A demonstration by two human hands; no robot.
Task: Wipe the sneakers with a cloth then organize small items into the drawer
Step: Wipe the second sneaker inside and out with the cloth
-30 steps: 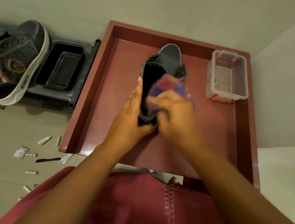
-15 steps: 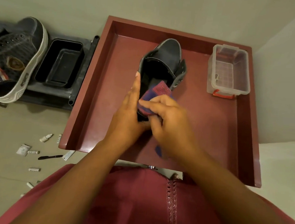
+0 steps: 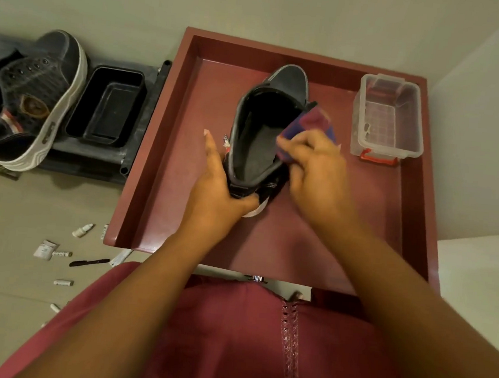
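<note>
A black high-top sneaker stands in the open dark-red drawer, its opening facing me. My left hand holds the sneaker at its heel, thumb curled round the back and fingers stretched along its left side. My right hand grips a red and purple cloth and presses it against the sneaker's right collar. A second black sneaker with a white sole lies on a dark rack at the left. Several small white items and a black pen-like stick lie on the floor.
A clear plastic box with a red latch sits in the drawer's far right corner. An empty black tray lies on the rack left of the drawer. A wall stands to the right. My red garment fills the bottom.
My right hand has carried the cloth from the sneaker's heel area up and right to its right collar. The left hand keeps its hold on the heel.
</note>
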